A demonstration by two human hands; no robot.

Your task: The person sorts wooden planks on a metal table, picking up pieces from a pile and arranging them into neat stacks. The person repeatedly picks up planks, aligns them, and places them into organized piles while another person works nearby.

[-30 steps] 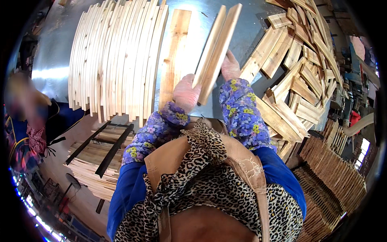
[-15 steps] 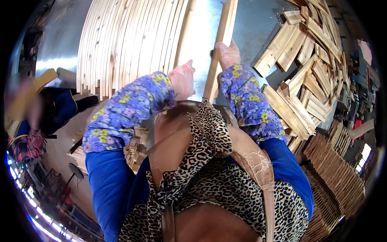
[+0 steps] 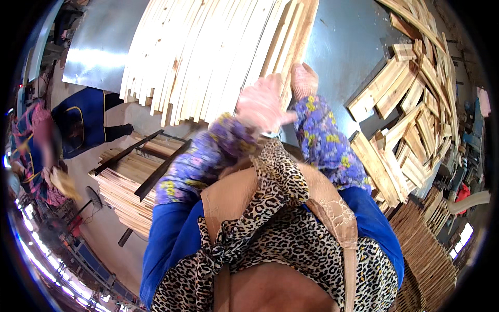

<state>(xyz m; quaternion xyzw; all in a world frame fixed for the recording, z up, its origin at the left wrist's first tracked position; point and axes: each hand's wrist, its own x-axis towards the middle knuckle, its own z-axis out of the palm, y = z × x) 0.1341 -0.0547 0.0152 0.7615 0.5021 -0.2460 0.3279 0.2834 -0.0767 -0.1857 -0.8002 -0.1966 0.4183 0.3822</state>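
A row of long pale wooden strips (image 3: pixel 202 57) lies side by side on a metal-topped table. At the right edge of the row, my right hand (image 3: pixel 305 81), in a pinkish glove, is closed on the near part of a wooden strip (image 3: pixel 301 41). That strip lies against its neighbours, and some of my fingertips are hidden behind its edge. My left hand (image 3: pixel 264 102), gloved alike and slightly blurred, is over the near ends of the rightmost strips. Its thumb stands apart from the fingers, and I see nothing held in it.
Loose short boards (image 3: pixel 397 99) lie heaped on the table's right side. Bare metal tabletop (image 3: pixel 338 47) separates them from the row. Below left, stacked boards (image 3: pixel 125 192) carry dark bars. Another person (image 3: pixel 78 125) stands at the far left. Slatted wood stacks (image 3: pixel 421 239) stand lower right.
My right hand has brought the strip left against the row, closing the gap between them. My left hand has moved right to the strips' near ends. The view has shifted too.
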